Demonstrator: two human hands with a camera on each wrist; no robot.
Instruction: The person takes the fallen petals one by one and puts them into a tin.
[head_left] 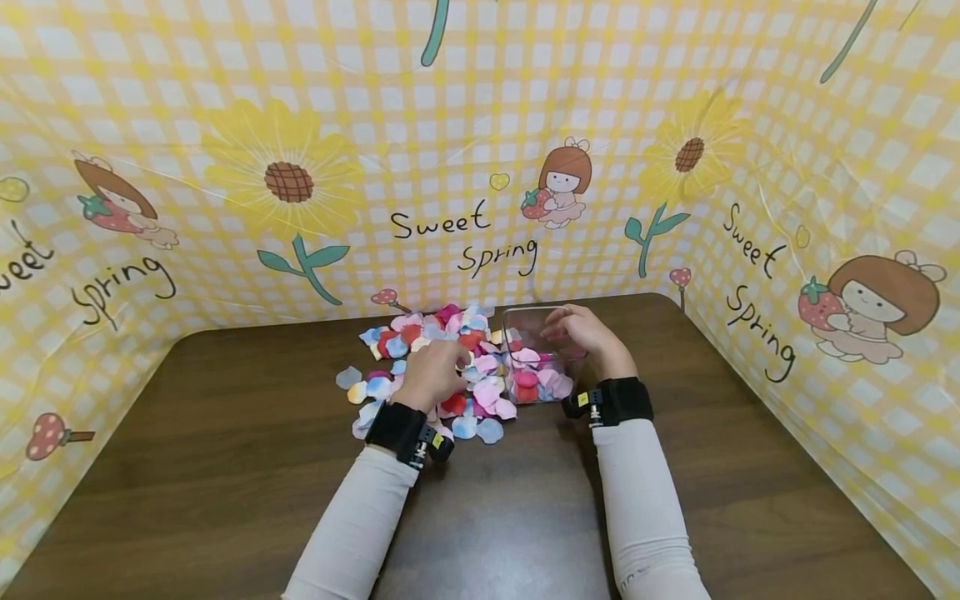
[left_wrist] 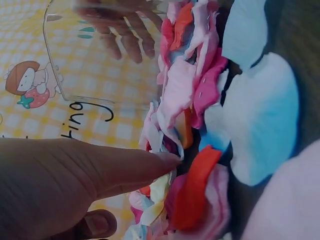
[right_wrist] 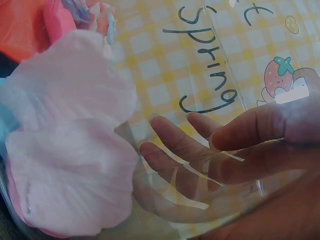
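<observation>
The left hand (head_left: 431, 372) rests on the petals (head_left: 442, 367), fingers curled down into the heap; its wrist view shows a straight finger (left_wrist: 125, 167) touching a petal edge, whether it pinches one I cannot tell. The right hand (head_left: 588, 333) curls round the far rim of the clear box (head_left: 536, 358), which holds petals and stands on the surface (head_left: 225, 467) just right of the heap. The right wrist view shows those fingers (right_wrist: 240, 135) through the wall.

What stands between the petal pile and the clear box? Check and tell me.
Nothing visible does. The petal pile lies right against the clear box; the left hand rests on the petals, and the right hand holds the box's rim.
</observation>
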